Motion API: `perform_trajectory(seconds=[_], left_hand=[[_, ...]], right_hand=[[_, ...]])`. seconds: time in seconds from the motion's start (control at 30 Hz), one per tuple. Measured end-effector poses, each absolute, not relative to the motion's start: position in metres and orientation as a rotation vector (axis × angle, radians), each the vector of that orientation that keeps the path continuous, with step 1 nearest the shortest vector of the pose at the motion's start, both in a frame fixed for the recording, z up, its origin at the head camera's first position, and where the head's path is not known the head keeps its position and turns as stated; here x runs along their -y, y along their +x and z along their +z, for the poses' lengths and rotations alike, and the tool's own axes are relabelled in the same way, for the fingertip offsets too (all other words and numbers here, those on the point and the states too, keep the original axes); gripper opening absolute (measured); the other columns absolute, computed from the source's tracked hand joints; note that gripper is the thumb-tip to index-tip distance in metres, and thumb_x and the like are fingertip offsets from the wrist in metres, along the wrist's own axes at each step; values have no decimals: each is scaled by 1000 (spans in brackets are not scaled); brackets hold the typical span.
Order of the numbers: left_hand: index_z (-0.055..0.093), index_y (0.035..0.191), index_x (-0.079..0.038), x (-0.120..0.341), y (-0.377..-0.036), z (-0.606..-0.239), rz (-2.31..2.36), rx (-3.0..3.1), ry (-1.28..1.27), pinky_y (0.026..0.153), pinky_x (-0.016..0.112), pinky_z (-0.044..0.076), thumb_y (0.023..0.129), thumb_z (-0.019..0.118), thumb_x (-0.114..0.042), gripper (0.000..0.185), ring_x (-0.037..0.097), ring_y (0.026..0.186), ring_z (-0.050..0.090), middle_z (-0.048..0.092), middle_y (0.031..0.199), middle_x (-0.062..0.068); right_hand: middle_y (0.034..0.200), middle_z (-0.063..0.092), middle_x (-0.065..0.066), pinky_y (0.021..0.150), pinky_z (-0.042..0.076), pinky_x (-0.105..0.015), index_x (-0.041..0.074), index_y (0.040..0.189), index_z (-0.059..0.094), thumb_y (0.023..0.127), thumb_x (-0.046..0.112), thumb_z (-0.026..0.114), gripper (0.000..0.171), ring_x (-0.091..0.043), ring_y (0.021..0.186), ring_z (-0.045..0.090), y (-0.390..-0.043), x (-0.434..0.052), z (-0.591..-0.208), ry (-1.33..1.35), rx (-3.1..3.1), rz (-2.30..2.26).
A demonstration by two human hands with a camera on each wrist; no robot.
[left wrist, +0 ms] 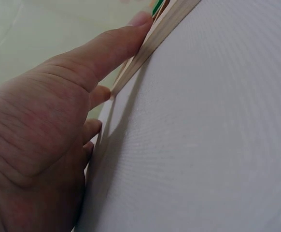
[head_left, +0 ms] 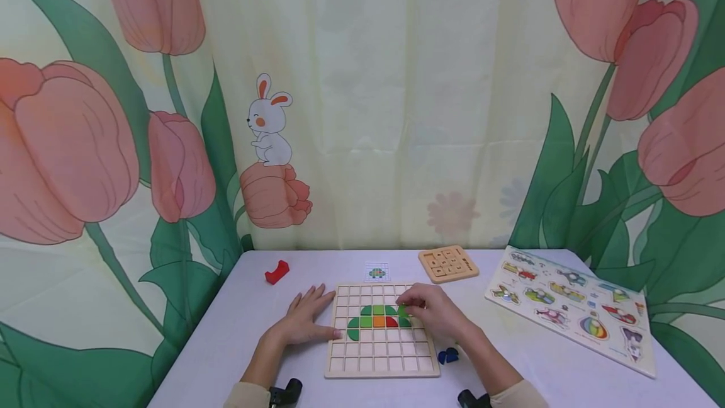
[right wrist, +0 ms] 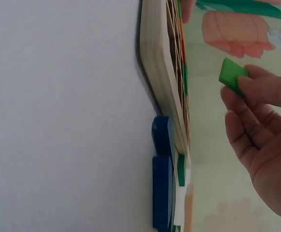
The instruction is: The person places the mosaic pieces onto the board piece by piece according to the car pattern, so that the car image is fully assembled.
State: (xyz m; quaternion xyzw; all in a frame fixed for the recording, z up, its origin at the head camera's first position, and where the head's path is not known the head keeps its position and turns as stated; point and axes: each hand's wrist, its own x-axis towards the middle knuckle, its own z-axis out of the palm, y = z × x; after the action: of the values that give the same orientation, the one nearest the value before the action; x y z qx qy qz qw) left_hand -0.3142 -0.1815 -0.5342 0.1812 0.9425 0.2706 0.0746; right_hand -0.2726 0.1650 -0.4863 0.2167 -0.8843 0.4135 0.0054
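Placing step in hand. Right hand (head_left: 433, 312) pinches 1 green tile (right wrist: 232, 75) in thumb and fingertips, just over the grid board (head_left: 382, 367) beside the green-orange-red row. Left hand (head_left: 306, 318) lies flat, fingers straight, bracing the board's edge. Next move, judged — square the tile to an open cell, lower, release.

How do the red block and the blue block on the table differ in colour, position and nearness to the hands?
The red block lies far back on the left, apart from the grid board; the blue block lies near the front, against the board's right edge. The red block is away from both hands; the blue block sits just by the right hand. Both rest on the table, unheld.
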Motion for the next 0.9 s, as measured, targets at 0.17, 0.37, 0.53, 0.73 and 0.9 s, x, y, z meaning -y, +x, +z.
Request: perform_trajectory(seconds=[0.17, 0.37, 0.53, 0.73, 0.9], left_hand=[[42, 160, -27, 181, -315, -534, 814, -2828, 535, 128, 67, 1, 69, 79, -73, 109, 35, 163, 10, 26, 173, 8], [44, 160, -24, 179, -314, -532, 823, -2825, 539, 128, 67, 1, 71, 79, -71, 107, 36, 163, 11, 26, 173, 11], [43, 160, -24, 179, -313, -530, 820, -2820, 536, 128, 67, 1, 71, 80, -69, 106, 36, 163, 11, 26, 173, 11], [44, 160, -23, 179, -309, -527, 829, -2811, 532, 127, 68, 2, 72, 80, -69, 105, 38, 162, 11, 26, 173, 12], [43, 160, -24, 179, -309, -526, 827, -2811, 521, 128, 67, 0, 71, 80, -70, 107, 37, 163, 10, 26, 173, 12]], right_hand=[[100, 72, 3, 73, 53, -21, 12, 112, 79, 94, -1, 71, 24, -11, 84, 59, -274, -152, -486, 761, 2766, 1262], [97, 73, 1, 71, 52, -21, 9, 112, 79, 94, 1, 72, 20, -7, 80, 59, -279, -139, -489, 867, 2767, 1268], [96, 73, -1, 70, 52, -21, 9, 109, 79, 95, 4, 73, 17, -4, 78, 58, -281, -128, -490, 922, 2767, 1253], [95, 73, 1, 68, 49, -20, 11, 109, 80, 95, 4, 73, 17, -3, 75, 56, -281, -116, -490, 962, 2793, 1283], [100, 76, 1, 70, 50, -20, 14, 107, 80, 95, 5, 74, 17, -1, 77, 57, -283, -108, -491, 988, 2815, 1289]])
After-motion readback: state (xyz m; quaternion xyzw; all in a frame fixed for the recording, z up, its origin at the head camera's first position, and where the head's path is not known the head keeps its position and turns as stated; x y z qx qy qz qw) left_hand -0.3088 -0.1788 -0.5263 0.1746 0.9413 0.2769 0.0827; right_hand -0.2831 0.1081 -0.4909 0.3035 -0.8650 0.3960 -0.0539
